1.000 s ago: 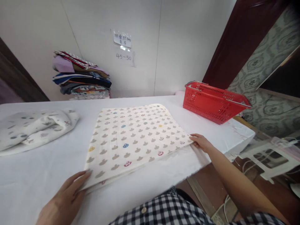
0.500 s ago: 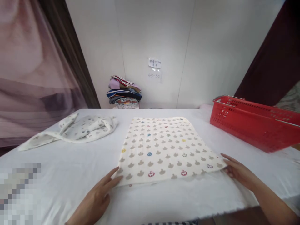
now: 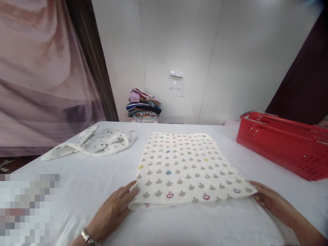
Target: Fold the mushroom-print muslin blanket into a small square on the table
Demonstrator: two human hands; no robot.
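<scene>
head view: both hands stay at the folded cloth [image 3: 187,167] corners, unmoved.

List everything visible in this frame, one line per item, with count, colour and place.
patterned cloth: 1, cream with grey and coloured prints, folded flat at table centre
crumpled cloth: 1, white with grey prints, table's far left
basket: 1, red, table's right side
clothes stack: 1, mixed colours, against the back wall
paper notes: 2, white, on the wall
curtain: 1, pink, left
table: 1, white cover
left hand: at the patterned cloth's near left corner, bracelet on wrist
right hand: at its near right corner
</scene>
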